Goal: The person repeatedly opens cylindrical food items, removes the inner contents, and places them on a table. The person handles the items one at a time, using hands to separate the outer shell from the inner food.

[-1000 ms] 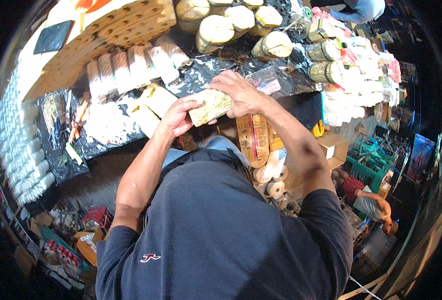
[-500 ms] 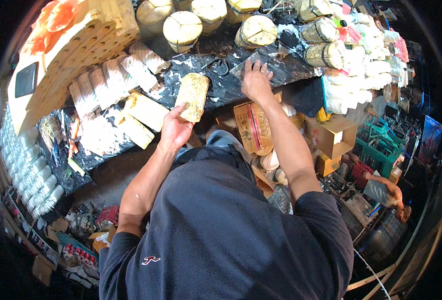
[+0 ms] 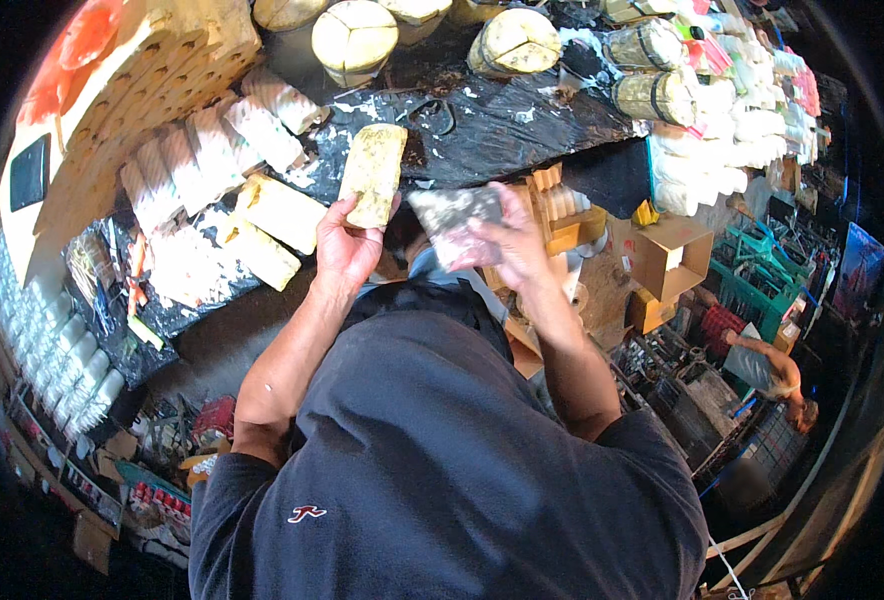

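Clear packet [image 3: 450,222] lifted off table [image 3: 552,128] by right fingers [image 3: 513,209].

Short-sleeved dark navy shirt [image 3: 462,450] with a small, white-edged red emblem [image 3: 307,514], pale blue trousers [image 3: 425,264].

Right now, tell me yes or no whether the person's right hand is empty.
No, the right hand holds a flat packet between thumb and fingers.
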`<act>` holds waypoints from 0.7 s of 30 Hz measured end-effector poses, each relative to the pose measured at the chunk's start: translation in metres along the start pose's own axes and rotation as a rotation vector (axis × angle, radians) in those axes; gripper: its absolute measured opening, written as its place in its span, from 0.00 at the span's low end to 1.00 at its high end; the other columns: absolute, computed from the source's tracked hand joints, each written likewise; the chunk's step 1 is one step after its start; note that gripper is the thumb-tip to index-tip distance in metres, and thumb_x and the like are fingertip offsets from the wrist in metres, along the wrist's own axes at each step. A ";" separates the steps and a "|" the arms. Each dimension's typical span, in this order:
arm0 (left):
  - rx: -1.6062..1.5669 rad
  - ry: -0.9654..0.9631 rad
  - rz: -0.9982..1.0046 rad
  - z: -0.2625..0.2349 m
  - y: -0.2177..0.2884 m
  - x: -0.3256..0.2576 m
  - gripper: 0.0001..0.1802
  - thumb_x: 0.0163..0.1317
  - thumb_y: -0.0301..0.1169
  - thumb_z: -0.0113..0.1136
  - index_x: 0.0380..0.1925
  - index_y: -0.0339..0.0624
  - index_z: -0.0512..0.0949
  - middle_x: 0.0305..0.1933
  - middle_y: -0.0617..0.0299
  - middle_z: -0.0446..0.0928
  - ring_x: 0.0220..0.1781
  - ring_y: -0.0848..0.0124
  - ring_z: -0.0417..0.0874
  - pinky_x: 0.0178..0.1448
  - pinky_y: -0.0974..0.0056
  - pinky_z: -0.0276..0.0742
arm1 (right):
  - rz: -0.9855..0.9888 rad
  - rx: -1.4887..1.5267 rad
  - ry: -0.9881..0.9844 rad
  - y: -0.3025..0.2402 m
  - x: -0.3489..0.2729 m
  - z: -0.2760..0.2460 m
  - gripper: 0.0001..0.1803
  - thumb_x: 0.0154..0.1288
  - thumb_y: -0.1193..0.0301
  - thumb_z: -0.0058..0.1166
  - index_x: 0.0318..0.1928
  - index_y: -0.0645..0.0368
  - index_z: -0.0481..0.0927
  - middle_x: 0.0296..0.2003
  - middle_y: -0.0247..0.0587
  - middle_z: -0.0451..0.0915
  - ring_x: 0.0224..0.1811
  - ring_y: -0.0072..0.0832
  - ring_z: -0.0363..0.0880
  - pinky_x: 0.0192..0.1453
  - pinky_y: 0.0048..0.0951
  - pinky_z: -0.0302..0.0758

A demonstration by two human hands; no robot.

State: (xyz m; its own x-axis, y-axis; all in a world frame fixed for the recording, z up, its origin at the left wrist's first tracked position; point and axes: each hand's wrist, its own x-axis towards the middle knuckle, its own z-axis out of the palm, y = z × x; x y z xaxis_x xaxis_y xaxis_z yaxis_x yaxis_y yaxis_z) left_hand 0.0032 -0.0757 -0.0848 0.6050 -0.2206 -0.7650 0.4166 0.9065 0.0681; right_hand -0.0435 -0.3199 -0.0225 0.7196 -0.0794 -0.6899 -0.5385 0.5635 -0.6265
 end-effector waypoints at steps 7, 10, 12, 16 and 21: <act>0.167 0.087 0.004 -0.002 -0.004 0.000 0.25 0.80 0.40 0.53 0.66 0.33 0.76 0.63 0.44 0.83 0.64 0.51 0.85 0.71 0.43 0.79 | -0.068 -0.586 0.047 0.070 0.019 0.044 0.35 0.69 0.72 0.70 0.73 0.70 0.74 0.69 0.63 0.75 0.64 0.37 0.82 0.66 0.35 0.82; 0.203 0.011 -0.017 -0.002 -0.005 -0.002 0.25 0.80 0.40 0.53 0.66 0.33 0.76 0.63 0.44 0.83 0.63 0.51 0.86 0.71 0.44 0.80 | -0.298 -1.171 0.047 0.070 0.012 0.048 0.46 0.65 0.57 0.74 0.75 0.70 0.70 0.70 0.71 0.70 0.72 0.52 0.75 0.75 0.44 0.74; 0.206 -0.036 -0.094 -0.007 -0.004 0.001 0.26 0.79 0.42 0.55 0.66 0.33 0.76 0.62 0.43 0.84 0.61 0.51 0.86 0.70 0.45 0.81 | -0.343 -1.273 -0.022 0.059 0.000 0.060 0.52 0.64 0.50 0.75 0.77 0.69 0.67 0.70 0.72 0.69 0.74 0.59 0.72 0.77 0.47 0.71; 0.100 -0.013 -0.080 -0.008 -0.009 0.006 0.28 0.76 0.41 0.58 0.67 0.30 0.74 0.61 0.43 0.84 0.62 0.50 0.86 0.70 0.48 0.81 | -0.328 -1.295 -0.291 0.034 -0.017 0.085 0.51 0.61 0.49 0.76 0.74 0.68 0.67 0.66 0.68 0.74 0.71 0.64 0.73 0.76 0.54 0.71; 0.096 0.027 0.016 -0.010 -0.006 0.016 0.28 0.77 0.39 0.58 0.67 0.28 0.73 0.63 0.42 0.82 0.62 0.48 0.85 0.70 0.49 0.80 | -0.535 -1.233 -0.305 0.050 -0.017 0.089 0.41 0.60 0.61 0.74 0.69 0.66 0.73 0.61 0.64 0.79 0.65 0.58 0.79 0.74 0.56 0.72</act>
State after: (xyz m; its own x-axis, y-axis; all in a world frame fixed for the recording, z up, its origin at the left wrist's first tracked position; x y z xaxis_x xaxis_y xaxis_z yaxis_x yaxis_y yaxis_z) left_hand 0.0032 -0.0808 -0.1039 0.5942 -0.1950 -0.7804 0.4706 0.8711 0.1407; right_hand -0.0436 -0.2176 -0.0095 0.9407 0.2183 -0.2598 -0.0900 -0.5776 -0.8114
